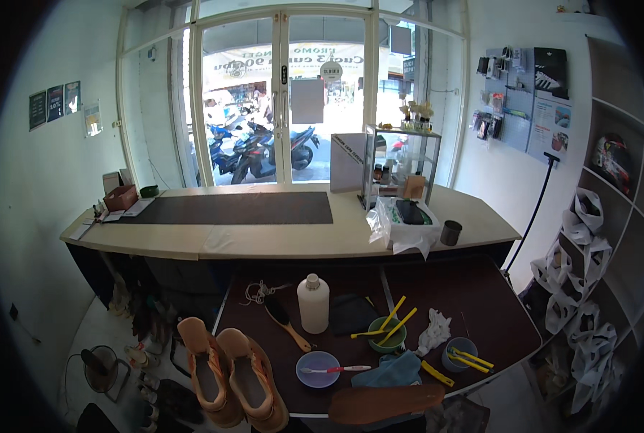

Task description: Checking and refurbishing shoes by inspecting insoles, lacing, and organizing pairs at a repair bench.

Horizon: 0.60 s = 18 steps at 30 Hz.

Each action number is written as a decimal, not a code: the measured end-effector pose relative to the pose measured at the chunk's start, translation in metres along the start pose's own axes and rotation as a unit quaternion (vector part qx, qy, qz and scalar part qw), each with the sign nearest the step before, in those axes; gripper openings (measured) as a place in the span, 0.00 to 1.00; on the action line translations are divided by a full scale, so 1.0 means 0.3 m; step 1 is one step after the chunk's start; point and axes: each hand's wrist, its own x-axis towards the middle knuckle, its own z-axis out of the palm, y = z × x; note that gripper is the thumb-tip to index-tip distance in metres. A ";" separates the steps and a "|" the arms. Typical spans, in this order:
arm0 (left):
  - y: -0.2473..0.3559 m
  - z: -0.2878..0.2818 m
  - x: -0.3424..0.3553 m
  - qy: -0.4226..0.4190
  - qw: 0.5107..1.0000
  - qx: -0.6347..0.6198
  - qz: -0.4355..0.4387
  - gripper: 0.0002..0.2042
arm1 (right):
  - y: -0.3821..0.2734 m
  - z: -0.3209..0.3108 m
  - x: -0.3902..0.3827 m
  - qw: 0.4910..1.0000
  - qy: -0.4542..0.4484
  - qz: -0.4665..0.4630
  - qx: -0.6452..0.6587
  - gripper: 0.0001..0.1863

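Note:
Neither of my hands shows in the head view. On the dark folding table point(253, 325) stands a pair of orange-tan shoes, the left shoe point(208, 375) beside the right shoe point(253, 382). A long brown flat piece point(387, 404) lies at the near edge. Behind it are a blue cloth point(388, 371) and a lilac bowl point(318, 378) with a red-and-white toothbrush point(336, 369) across it. Yellow-handled brushes rest in a green bowl point(387, 343) and a grey cup point(458, 361). A white bottle point(313, 307) stands upright near a wooden-handled brush point(287, 325).
Beyond the table runs a cream counter point(264, 238) with a glass display case point(401, 162) and a plastic-lined white box point(408, 229). A crumpled white cloth point(434, 330) lies on the table. Shoes crowd the floor at left; white bags point(582, 281) fill shelves at right.

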 end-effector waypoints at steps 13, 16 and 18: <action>-0.003 0.023 -0.091 0.098 0.993 0.059 -0.004 0.13 | 0.119 0.033 -0.107 0.989 0.149 0.015 0.018 0.13; 0.054 0.047 -0.061 0.161 0.982 0.013 0.101 0.15 | 0.050 0.045 -0.125 0.982 0.180 -0.011 0.052 0.13; 0.116 0.078 -0.007 0.189 0.968 -0.041 0.158 0.16 | -0.039 0.064 -0.109 0.971 0.200 -0.069 0.116 0.13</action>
